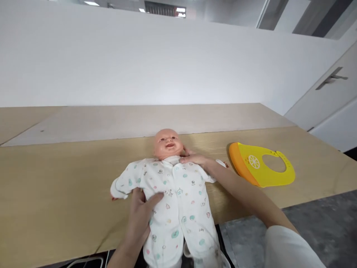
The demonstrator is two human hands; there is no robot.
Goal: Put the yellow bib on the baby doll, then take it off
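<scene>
A baby doll in a white patterned romper lies face up on the table, its legs reaching past the front edge. My left hand grips the doll's side at the waist, thumb on the front of the romper and the other fingers hidden behind it. Beside the doll's neck, my right hand is closed around the collar and shoulder, with some fingers out of sight under the neck. A yellow silicone bib with an orange pocket lies flat to the right of my right forearm, apart from both hands.
The wooden table runs across the view, with a pale strip along its back. Behind it stands a white wall. A door with a metal handle is at the right. Grey floor shows below the front edge.
</scene>
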